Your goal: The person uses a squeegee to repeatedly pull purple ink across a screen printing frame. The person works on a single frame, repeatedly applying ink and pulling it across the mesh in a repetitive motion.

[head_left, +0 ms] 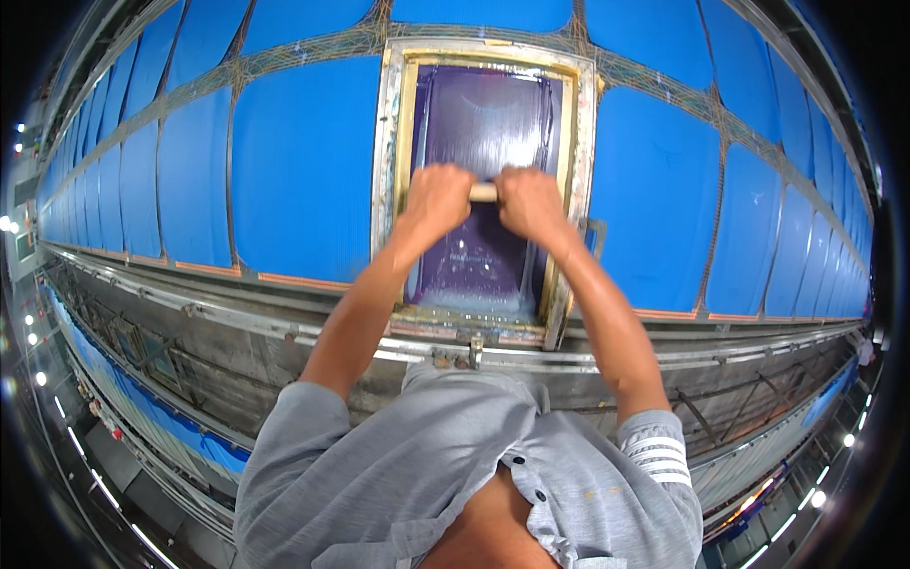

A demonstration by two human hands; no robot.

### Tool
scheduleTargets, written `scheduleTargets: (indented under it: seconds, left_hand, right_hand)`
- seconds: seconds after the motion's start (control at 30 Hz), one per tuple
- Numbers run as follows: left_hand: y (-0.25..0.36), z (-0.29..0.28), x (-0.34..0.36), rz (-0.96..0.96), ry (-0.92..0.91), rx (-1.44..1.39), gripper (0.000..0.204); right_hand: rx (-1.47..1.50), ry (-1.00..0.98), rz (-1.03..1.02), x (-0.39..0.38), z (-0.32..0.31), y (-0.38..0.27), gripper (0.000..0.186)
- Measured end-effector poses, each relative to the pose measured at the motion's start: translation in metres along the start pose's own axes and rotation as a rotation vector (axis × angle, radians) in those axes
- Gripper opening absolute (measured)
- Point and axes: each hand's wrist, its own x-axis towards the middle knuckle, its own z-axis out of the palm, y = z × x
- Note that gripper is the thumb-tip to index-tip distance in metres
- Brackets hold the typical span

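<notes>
Both my arms reach forward over a screen printing frame (pixel 390 123) with a purple mesh (pixel 474 104). My left hand (pixel 438 197) and my right hand (pixel 531 201) are closed round a pale squeegee handle (pixel 483 192), side by side with a short gap between them. The squeegee's lower part is hidden beneath my hands. Wet, shiny ink coats the mesh, and a whitish, bubbly band (pixel 469 299) lies along its near end. The frame rests on a long table covered with blue fabric panels (pixel 303 171).
More blue panels (pixel 654 190) run along the table to both sides, parted by patterned strips (pixel 313 45). A metal rail (pixel 246 318) follows the near edge, with a small clamp-like fitting (pixel 476 353) at the frame. Another long table (pixel 180 417) stands behind me.
</notes>
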Motion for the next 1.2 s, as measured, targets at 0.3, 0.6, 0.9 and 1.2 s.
scheduleTargets:
  seconds: [0.3,0.6,0.9,1.2]
  left_hand:
    - [0.058,0.053,-0.166,-0.027,-0.042,-0.119,0.025]
    - [-0.023,-0.028,0.072,-0.002,0.021,0.046,0.021]
    - [-0.063,-0.055,0.196,-0.002,0.063,0.062,0.021]
    - [0.006,0.000,-0.003,-0.026,-0.008,-0.023,0.021]
  right_hand:
    - [0.076,-0.099,-0.032,-0.157,0.039,-0.077,0.016]
    - [-0.028,-0.092,0.090,0.067,-0.030,0.034,0.016]
    - [-0.114,-0.112,0.095,0.185,-0.059,0.093,0.020]
    - [0.012,-0.010,-0.032,-0.004,-0.004,0.000,0.013]
